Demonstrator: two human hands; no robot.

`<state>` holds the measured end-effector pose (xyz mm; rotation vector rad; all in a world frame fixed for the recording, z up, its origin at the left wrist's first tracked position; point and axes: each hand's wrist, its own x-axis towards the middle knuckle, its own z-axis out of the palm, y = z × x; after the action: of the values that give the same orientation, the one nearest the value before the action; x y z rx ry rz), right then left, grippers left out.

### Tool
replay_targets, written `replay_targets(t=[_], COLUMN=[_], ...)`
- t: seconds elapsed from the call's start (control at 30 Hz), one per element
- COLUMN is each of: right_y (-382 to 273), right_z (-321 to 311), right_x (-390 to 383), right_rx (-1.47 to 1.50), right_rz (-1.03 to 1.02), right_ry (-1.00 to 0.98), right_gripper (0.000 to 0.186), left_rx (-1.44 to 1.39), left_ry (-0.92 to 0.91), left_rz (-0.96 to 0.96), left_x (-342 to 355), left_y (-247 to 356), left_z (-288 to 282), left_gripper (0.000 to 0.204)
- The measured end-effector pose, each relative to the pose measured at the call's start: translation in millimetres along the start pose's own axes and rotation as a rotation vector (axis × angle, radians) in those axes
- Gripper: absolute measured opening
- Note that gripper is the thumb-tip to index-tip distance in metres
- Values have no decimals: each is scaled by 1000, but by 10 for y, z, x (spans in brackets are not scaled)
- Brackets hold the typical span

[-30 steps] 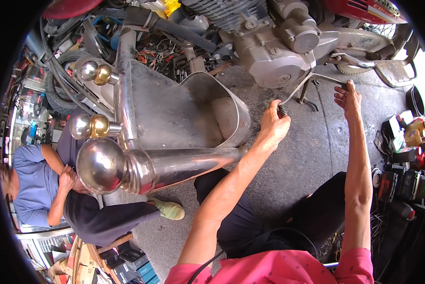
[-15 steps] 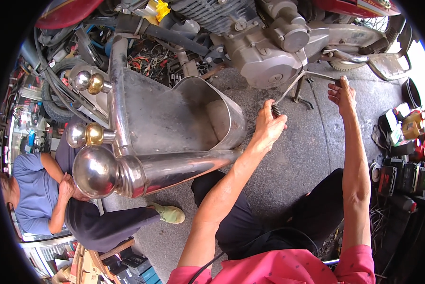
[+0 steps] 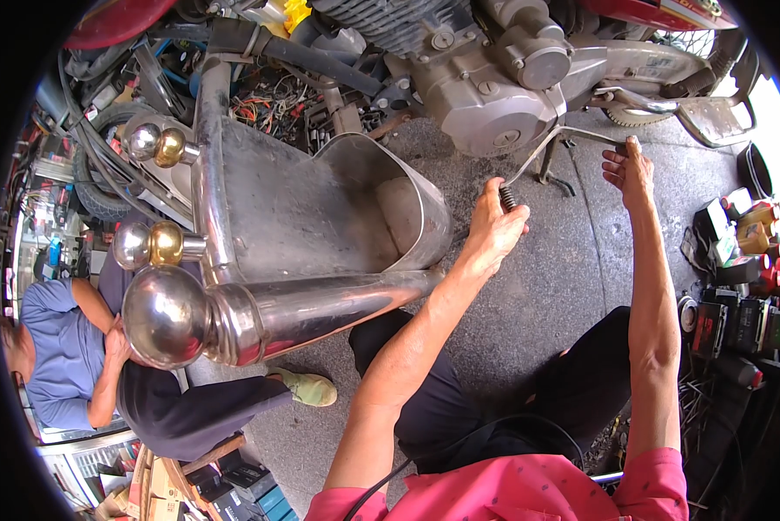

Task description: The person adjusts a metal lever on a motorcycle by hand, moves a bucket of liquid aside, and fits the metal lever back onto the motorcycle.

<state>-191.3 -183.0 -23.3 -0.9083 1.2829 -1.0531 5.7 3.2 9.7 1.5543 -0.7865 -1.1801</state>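
My left hand, below the grey engine casing, is closed on a dark coiled spring attached to a thin bent metal rod. The rod rises toward the casing and bends rightward. My right hand has its thumb and fingers closed on the right end of this bent metalwork. A stand-like metal leg is behind the rod. Left of my left hand lies a steel footboard with a curved rim, a polished tube and silver and gold knobs.
Another person in a blue shirt sits at left, legs reaching under the tube. Motorcycle parts, cables and a tyre crowd the upper left. Batteries, containers and a black bucket line the right. Grey floor lies below my hands.
The view has shifted slightly, so most things sit further left in the picture. Both my hands keep their grip on the bent metalwork, with little movement relative to the engine.
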Motion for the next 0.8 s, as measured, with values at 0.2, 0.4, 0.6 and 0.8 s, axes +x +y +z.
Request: replay_targets(t=[0.2,0.4,0.6,0.8], right_y=[-1,1,19,-7], right_z=[-5,-8,-14,-41], right_x=[-7,5,14,7], right_rx=[3,-1,7,-11], right_rz=[-9,1,6,10], right_ry=[-8,-8,-13,5], right_gripper=[45,44,44,43], left_rx=[3,-25,-37,-26], left_ry=[0,-2,-11,-7], left_rz=[3,0,-2,-19], left_x=[2,1,-14,-2], left_y=[-14,-24,-14,11], left_z=[-2,-1,-10,32], left_gripper=[56,58,59,58])
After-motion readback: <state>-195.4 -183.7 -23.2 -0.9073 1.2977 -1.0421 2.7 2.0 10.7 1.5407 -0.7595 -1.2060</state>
